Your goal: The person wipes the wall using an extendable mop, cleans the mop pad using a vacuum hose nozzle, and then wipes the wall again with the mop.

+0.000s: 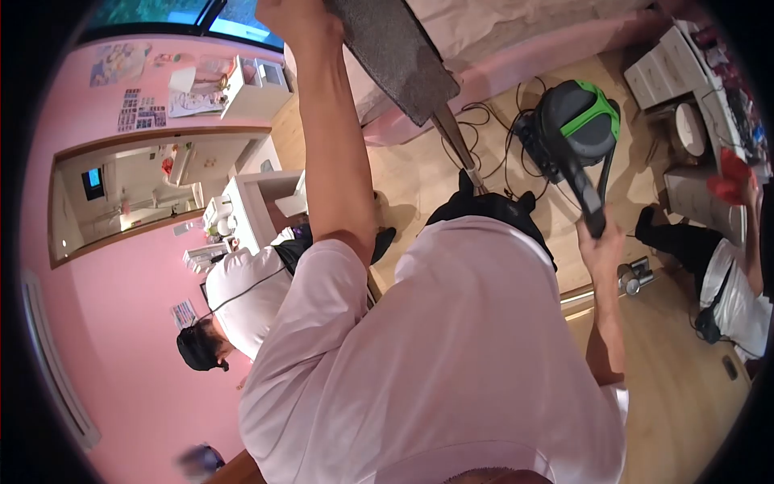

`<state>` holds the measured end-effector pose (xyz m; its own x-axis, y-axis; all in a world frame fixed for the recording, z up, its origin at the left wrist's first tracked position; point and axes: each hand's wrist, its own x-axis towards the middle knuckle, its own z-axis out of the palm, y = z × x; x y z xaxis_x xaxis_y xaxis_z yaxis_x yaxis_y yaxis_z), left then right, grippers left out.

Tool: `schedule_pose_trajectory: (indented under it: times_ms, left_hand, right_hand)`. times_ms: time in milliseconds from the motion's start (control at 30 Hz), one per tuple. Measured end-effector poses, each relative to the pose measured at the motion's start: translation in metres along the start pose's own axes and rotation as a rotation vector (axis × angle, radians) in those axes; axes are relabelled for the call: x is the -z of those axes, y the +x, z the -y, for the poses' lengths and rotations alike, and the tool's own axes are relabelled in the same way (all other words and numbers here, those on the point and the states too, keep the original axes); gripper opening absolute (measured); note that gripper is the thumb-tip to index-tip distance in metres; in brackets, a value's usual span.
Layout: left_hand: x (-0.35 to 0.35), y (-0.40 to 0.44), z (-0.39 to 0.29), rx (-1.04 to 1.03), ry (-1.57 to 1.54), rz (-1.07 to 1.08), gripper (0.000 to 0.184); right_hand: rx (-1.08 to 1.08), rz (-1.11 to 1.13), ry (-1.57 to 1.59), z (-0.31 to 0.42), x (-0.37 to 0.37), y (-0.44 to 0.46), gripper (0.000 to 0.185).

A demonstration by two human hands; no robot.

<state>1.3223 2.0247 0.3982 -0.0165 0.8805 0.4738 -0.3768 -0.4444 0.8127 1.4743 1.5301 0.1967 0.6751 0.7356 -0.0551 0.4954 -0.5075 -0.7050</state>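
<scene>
My left hand (300,22) is raised at the top edge, its fingers partly cut off, and it appears closed on the edge of a flat mop. The grey pad of the flat mop (397,58) is tilted upward, and its metal pole runs down toward my feet. On the right, my right hand (601,246) is wrapped round the dark handle of a vacuum cleaner (592,129). This cleaner has a black body with a bright green band. It stands on the wooden floor, with black cables looping beside it.
A person in a white shirt and black cap (197,345) bends at the left by a white shelf (246,214). Another person's hand at the right holds a red cloth-like thing (732,177). White drawers (665,68), a stool (687,131) and a door handle (634,277) are nearby.
</scene>
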Motion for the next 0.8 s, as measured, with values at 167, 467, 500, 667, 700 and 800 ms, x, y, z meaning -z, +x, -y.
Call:
schedule_pose_trajectory:
  times_ms: [167,467,500,667,700,800]
  left_hand:
    - [-0.018,-0.039,-0.032,0.075,-0.048,0.080,0.015]
    - [0.004,-0.076,-0.041,0.144,-0.017,0.134,0.027]
    - [0.005,-0.084,-0.044,0.042,0.044,0.099,0.018]
    - [0.036,-0.074,-0.064,0.028,0.030,0.013,0.017]
    - [0.039,-0.077,-0.061,0.030,0.071,0.012,0.016]
    - [0.013,-0.077,-0.061,0.028,0.000,0.045,0.014]
  right_hand:
    - [0.228,-0.215,0.224,0.156,0.001,0.083,0.041]
    - [0.297,-0.127,-0.021,0.212,0.004,0.144,0.046]
    - [0.206,-0.178,-0.146,0.193,-0.001,0.153,0.048]
    - [0.207,-0.281,0.027,0.162,0.015,0.149,0.045]
    - [0.186,-0.205,0.062,0.178,0.011,0.123,0.043]
    - [0.409,-0.160,0.079,0.219,0.000,0.109,0.032]
